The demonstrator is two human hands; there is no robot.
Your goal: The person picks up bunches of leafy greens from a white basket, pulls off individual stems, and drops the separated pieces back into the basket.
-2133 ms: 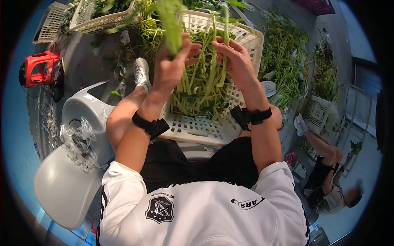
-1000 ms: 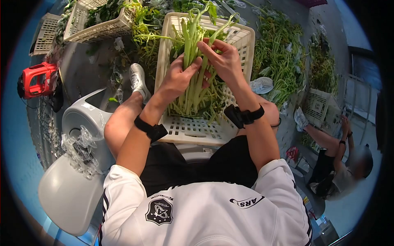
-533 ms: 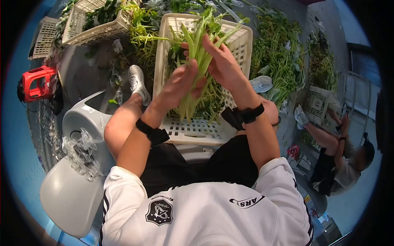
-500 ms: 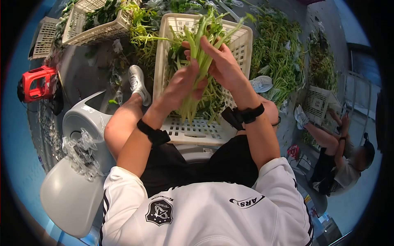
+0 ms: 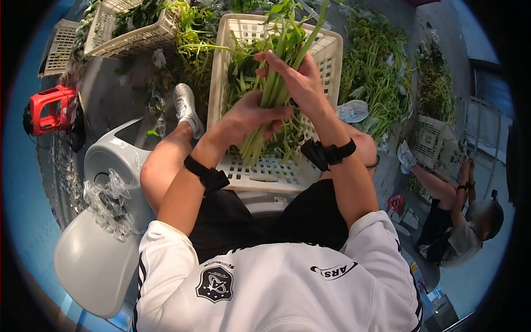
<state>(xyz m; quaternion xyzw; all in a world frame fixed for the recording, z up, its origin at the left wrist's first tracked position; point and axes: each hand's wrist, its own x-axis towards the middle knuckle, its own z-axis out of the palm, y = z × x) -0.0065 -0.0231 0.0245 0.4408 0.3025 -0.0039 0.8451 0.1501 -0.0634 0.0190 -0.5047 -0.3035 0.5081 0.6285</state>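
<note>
A bunch of water spinach (image 5: 275, 91), long green stems with leaves at the far end, is held over a white plastic crate (image 5: 271, 186) between my legs. My left hand (image 5: 243, 115) is closed around the lower stems, its thumb lying across them. Higher up, my right hand (image 5: 305, 88) grips the same bunch, with fingers behind and thumb in front. The cut ends hang down towards the near side of the crate. More loose greens lie inside the crate beneath my hands.
Greens are heaped on the floor to the right (image 5: 373, 77). Another crate (image 5: 130, 44) stands at upper left. A red device (image 5: 52, 110) and a grey stool (image 5: 99, 260) bearing clear plastic wrap are at left. A co-worker (image 5: 462, 227) sits at far right.
My left hand, blurred and loosely placed before, now wraps firmly round the stems with its thumb across. The bunch is gathered more tightly. At far right, the co-worker's hands have shifted slightly.
</note>
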